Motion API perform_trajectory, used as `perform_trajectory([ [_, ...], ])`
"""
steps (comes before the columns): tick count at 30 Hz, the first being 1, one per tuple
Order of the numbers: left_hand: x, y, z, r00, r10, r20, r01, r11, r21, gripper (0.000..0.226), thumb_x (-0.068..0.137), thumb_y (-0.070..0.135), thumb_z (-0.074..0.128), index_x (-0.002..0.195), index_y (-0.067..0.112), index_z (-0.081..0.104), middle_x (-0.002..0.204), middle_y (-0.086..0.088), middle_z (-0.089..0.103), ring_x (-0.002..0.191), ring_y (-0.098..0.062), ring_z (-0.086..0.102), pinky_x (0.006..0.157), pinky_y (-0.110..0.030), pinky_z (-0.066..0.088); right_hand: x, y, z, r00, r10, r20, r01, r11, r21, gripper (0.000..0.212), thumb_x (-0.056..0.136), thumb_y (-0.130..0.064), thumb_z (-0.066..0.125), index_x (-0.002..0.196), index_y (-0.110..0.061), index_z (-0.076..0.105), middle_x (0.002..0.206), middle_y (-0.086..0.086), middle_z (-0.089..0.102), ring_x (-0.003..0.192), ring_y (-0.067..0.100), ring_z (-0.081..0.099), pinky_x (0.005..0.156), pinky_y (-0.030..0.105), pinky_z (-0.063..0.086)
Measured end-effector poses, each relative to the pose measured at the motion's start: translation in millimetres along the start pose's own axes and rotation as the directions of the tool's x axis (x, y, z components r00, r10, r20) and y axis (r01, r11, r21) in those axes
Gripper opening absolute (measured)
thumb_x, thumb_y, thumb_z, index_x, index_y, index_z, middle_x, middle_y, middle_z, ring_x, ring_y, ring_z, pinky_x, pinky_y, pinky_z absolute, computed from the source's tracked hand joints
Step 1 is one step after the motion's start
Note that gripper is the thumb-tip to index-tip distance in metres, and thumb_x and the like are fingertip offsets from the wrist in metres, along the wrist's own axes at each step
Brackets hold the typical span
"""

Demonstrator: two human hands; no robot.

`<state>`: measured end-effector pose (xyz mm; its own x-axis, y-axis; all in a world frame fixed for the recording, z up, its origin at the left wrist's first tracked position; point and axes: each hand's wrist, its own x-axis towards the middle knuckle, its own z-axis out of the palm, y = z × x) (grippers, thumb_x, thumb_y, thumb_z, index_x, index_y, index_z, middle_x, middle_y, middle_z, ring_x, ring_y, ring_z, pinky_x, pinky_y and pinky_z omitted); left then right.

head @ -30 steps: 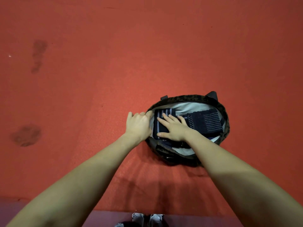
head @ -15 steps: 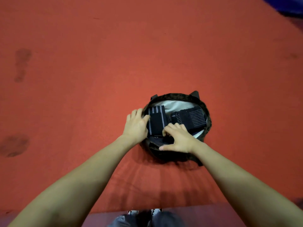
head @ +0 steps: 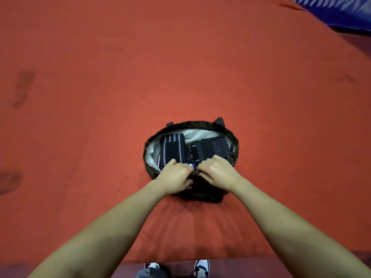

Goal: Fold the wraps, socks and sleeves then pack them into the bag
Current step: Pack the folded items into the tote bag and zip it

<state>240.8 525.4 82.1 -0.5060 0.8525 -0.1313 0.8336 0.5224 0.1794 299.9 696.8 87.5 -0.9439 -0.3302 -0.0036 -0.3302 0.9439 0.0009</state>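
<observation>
Bag (head: 233,146) sits on the red mat (head: 180,77), mouth open toward the camera, pale lining showing along the far and left inner wall. Inside: a dark striped folded piece (head: 172,150) on the left and a dark ribbed wrap (head: 212,147) on the right, side by side, touching or nearly so.

Handling, judged: all soft knit fabric, light, no stiffness, not fragile; folds will spring open unless pressed flat. Bag wall is limp cloth and collapses under load, so best hold is at the near rim, pinched on both sides of the opening, not the body.

Pose: both forearms reach forward and converge at the near rim. Left hand (head: 176,174) and right hand (head: 215,170) are knuckles-up, fingers curled, nearly touching each other. Both appear to pinch the near edge of the bag; a small pale bit, possibly a zip pull, shows between them — too small to confirm. Fingertips are hidden, so exact purchase is unclear.

Shoes (head: 200,267) are visible at bottom edge.
</observation>
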Motion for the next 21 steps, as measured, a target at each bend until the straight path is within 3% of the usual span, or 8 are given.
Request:
perform_trajectory([
  [3,-0.7,2.1,-5.0,0.996,-0.06,-0.064,0.06,0.998,0.001,0.006,0.088,0.024,0.047,0.089,0.018,0.047,0.098,-0.002,0.065,0.095,-0.024,0.06,0.077,-0.03,0.026,-1.5,9.9,-6.1,0.995,-0.063,-0.08,0.06,0.997,-0.04,0.017,0.071,-0.037,0.064,0.067,-0.021,0.058,0.06,-0.009,0.056,0.057,0.015,0.057,0.066,0.03,0.029],
  [8,-3.5,7.9,-16.0,0.982,-0.182,-0.058,0.184,0.982,0.044,0.014,0.085,0.029,0.05,0.089,0.017,0.044,0.099,-0.005,0.065,0.096,-0.025,0.059,0.084,-0.032,0.034,-7.2,48.1,-13.3,0.996,0.04,-0.082,-0.046,0.996,-0.073,0.018,0.056,-0.025,0.066,0.069,-0.016,0.057,0.064,-0.004,0.056,0.065,0.023,0.058,0.077,0.037,0.024],
  [10,3.2,12.0,-18.2,0.979,-0.199,-0.031,0.201,0.978,0.056,0.014,0.085,0.031,0.049,0.088,0.018,0.046,0.098,-0.004,0.066,0.095,-0.025,0.06,0.081,-0.032,0.033,-12.2,56.1,-17.3,0.991,0.087,-0.1,-0.091,0.995,-0.028,0.018,0.062,-0.035,0.055,0.066,-0.017,0.058,0.065,-0.005,0.055,0.072,0.023,0.058,0.08,0.035,0.022],
  [13,14.1,20.3,-16.4,0.974,-0.224,-0.029,0.225,0.974,0.01,0.02,0.085,0.033,0.047,0.087,0.014,0.051,0.096,-0.001,0.064,0.093,-0.023,0.059,0.076,-0.031,0.029,-20.4,63.2,-18.3,0.959,0.258,-0.115,-0.243,0.961,0.131,0.042,0.077,-0.051,0.029,0.069,-0.021,0.059,0.08,-0.01,0.058,0.095,0.015,0.051,0.084,0.031,0.014],
  [15,23.0,28.7,-14.2,0.971,-0.23,-0.069,0.229,0.973,-0.025,0.027,0.089,0.037,0.044,0.091,0.013,0.058,0.095,0.0,0.061,0.092,-0.021,0.057,0.077,-0.031,0.03,-22.7,68.8,-15.0,0.891,0.434,-0.131,-0.392,0.884,0.254,0.041,0.089,-0.054,0.037,0.075,-0.023,0.061,0.092,-0.013,0.057,0.102,0.013,0.045,0.088,0.032,0.014],
  [18,38.4,39.9,-12.4,0.963,-0.23,-0.142,0.217,0.971,-0.103,0.029,0.097,0.034,0.038,0.105,0.016,0.059,0.105,0.0,0.057,0.101,-0.021,0.054,0.081,-0.032,0.032,-16.8,71.8,-8.7,0.73,0.665,-0.154,-0.622,0.741,0.253,0.035,0.088,-0.044,0.056,0.109,-0.016,0.056,0.115,0.001,0.05,0.111,0.025,0.044,0.093,0.04,0.024],
  [20,53.6,44.9,-9.7,0.956,-0.229,-0.184,0.21,0.971,-0.119,0.03,0.099,0.03,0.036,0.118,0.018,0.056,0.115,0.0,0.054,0.109,-0.022,0.05,0.084,-0.033,0.033,-12.5,77.0,-7.5,0.593,0.805,0.036,-0.767,0.55,0.331,0.048,0.085,-0.035,0.061,0.123,-0.009,0.045,0.125,0.01,0.048,0.118,0.033,0.045,0.096,0.044,0.033],
  [21,61.9,46.2,-9.2,0.956,-0.227,-0.186,0.207,0.971,-0.121,0.031,0.1,0.028,0.037,0.123,0.019,0.054,0.12,0.0,0.052,0.112,-0.022,0.049,0.085,-0.033,0.033,-11.4,79.7,-7.6,0.547,0.825,0.139,-0.801,0.469,0.371,0.044,0.086,-0.03,0.059,0.122,-0.007,0.045,0.125,0.014,0.051,0.118,0.035,0.048,0.096,0.045,0.036],
])
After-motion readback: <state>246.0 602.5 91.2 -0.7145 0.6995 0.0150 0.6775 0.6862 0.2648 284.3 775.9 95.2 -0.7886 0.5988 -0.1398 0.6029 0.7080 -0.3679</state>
